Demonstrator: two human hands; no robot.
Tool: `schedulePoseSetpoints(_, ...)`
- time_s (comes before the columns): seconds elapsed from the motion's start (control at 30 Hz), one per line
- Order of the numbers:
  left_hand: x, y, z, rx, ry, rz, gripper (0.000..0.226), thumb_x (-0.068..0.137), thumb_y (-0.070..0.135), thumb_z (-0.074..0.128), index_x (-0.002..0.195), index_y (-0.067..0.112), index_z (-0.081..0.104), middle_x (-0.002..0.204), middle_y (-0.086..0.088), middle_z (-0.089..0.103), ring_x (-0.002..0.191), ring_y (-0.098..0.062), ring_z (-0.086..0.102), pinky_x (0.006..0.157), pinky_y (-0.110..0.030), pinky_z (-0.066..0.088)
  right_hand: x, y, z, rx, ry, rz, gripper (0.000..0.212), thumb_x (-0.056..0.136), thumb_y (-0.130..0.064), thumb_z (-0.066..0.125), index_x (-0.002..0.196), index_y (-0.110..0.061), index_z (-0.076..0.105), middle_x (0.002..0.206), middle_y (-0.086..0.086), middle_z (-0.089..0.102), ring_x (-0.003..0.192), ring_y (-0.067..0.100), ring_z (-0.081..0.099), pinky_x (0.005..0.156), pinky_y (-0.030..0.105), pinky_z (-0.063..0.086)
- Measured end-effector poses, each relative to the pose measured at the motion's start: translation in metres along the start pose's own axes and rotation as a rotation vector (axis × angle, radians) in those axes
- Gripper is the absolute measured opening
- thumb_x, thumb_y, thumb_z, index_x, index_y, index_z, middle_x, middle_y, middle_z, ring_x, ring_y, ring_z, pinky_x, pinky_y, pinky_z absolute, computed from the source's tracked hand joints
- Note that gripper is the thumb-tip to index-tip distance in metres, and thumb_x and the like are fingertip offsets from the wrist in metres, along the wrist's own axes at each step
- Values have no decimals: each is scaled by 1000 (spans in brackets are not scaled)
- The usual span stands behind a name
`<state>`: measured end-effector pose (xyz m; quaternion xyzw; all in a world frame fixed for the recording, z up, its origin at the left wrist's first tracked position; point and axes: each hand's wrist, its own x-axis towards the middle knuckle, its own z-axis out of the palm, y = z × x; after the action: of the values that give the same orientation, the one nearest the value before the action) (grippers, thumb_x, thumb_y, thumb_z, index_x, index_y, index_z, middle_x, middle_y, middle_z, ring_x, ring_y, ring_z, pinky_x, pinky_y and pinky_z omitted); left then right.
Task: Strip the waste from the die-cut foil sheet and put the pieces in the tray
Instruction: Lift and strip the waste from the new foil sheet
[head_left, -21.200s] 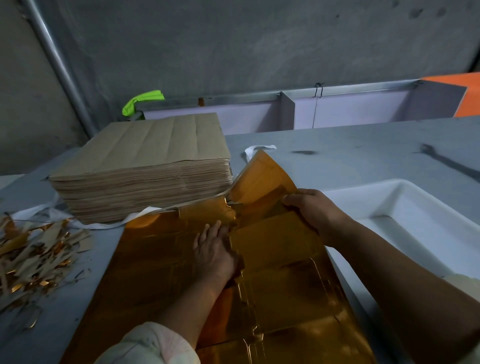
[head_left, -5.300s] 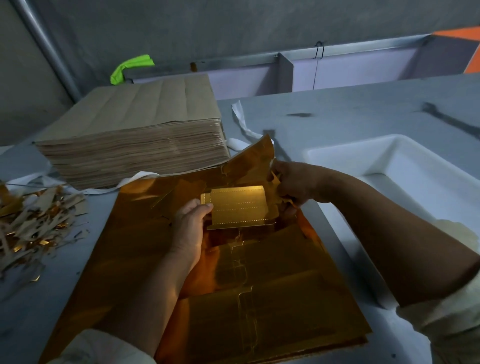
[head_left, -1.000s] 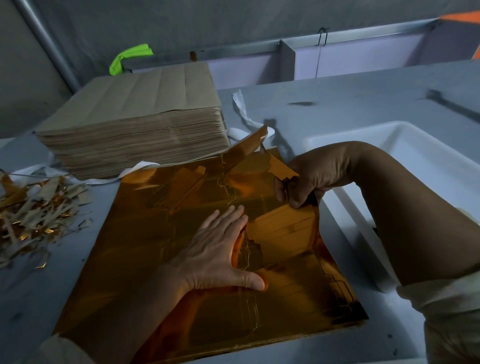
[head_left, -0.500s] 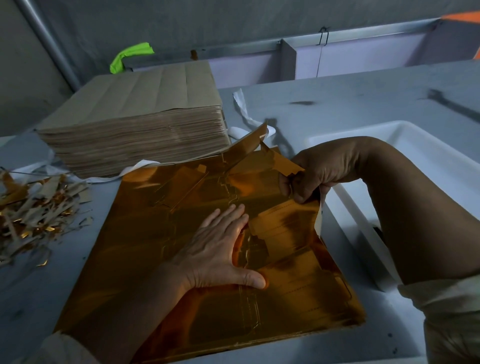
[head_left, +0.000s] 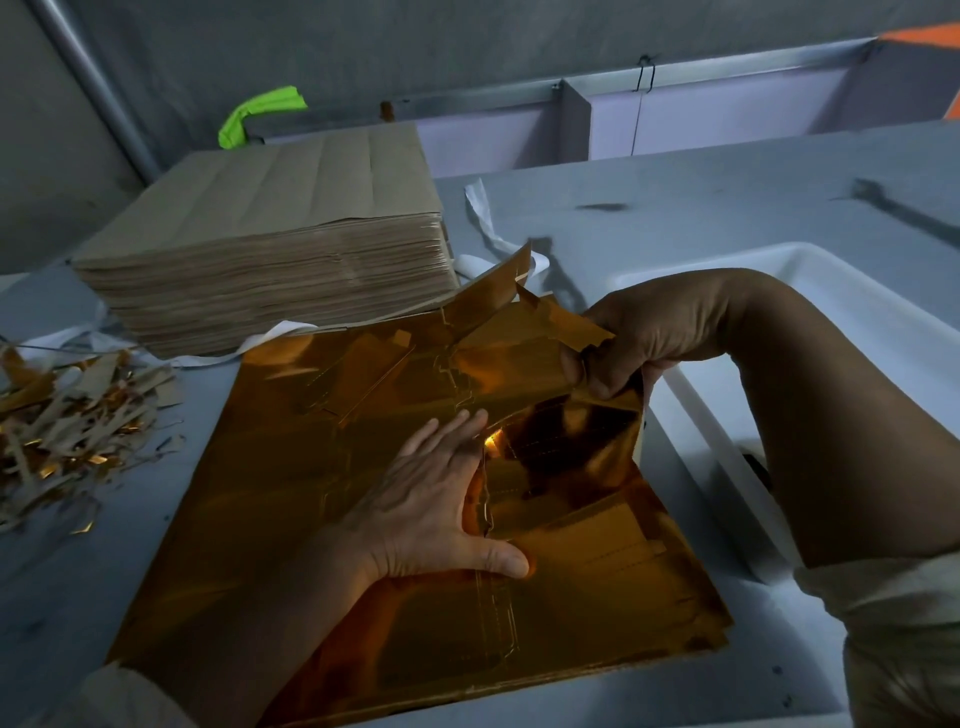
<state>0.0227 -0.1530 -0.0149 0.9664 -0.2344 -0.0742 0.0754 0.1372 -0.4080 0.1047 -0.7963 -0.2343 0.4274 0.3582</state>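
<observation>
Grey tabletop (head_left: 78, 597) held waste strips (head_left: 62, 415) at left; the left hand (head_left: 436, 499) pressed the gold foil sheet (head_left: 291, 493) flat with straight fingers. Pinching a die-cut piece (head_left: 571, 426), the right hand (head_left: 654, 332) had peeled it higher than moments before, nearly free beside the white tray (head_left: 810, 265).

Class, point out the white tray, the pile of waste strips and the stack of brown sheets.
white tray (head_left: 862, 286), head view, on its far rim.
pile of waste strips (head_left: 67, 415), head view, middle of the heap.
stack of brown sheets (head_left: 291, 208), head view, on the top sheet.

Tall stack of brown sheets (head_left: 270, 249), white strap (head_left: 480, 218) alongside, green object (head_left: 260, 111) behind
</observation>
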Motion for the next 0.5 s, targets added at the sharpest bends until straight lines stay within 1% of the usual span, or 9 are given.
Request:
schedulePoseSetpoints(0.1, 0, 0, 0, -12, 1, 0, 136, 55, 101, 40, 156, 24, -7, 161, 12, -23, 138, 8, -32, 116, -25, -18, -2, 1, -3, 5, 10, -40, 21, 86, 9, 61, 94, -10, 62, 79, -6, 72, 77, 23, 72, 64, 29, 59)
schedulePoseSetpoints(0.23, 0, 0, -1, -2, -7, 9, 136, 55, 101, 38, 155, 24, -11, 155, 15, -30, 132, 11, -38, 109, -17, -25, 1, 4, -4, 14, 20, -47, 21, 86, 9, 61, 92, -11, 62, 76, -8, 71, 77, 23, 71, 66, 30, 59)
schedulePoseSetpoints(0.27, 0, 0, -2, -2, -13, 6, 136, 54, 101, 38, 154, 25, -13, 152, 16, -31, 132, 11, -38, 110, -18, -24, 1, 4, -3, 14, 22, -49, 21, 86, 9, 61, 91, -12, 62, 77, -7, 70, 78, 23, 71, 67, 31, 59)
schedulePoseSetpoints(0.4, -1, -1, -2, 4, -35, -5, 135, 55, 102, 35, 154, 25, -15, 157, 12, -28, 142, 3, -28, 118, -28, -16, 3, 5, -2, 10, 26, -54, 27, 86, 7, 63, 86, -20, 67, 78, -9, 71, 81, 22, 71, 74, 34, 60)
schedulePoseSetpoints(0.47, -1, -1, -2, 5, -28, -2, 134, 55, 104, 25, 155, 24, -14, 162, 8, -22, 144, 1, -24, 121, -32, -12, 3, 4, -1, 10, 31, -65, 35, 87, 5, 63, 78, -28, 71, 79, -11, 72, 81, 20, 72, 73, 32, 59)
schedulePoseSetpoints(0.5, -1, -1, -2, -2, -20, 0, 134, 54, 104, 19, 156, 23, -12, 163, 7, -19, 145, 0, -23, 122, -34, -10, 3, 3, -1, 20, 31, -69, 37, 88, 5, 63, 77, -30, 72, 83, -11, 74, 83, 21, 73, 73, 31, 59)
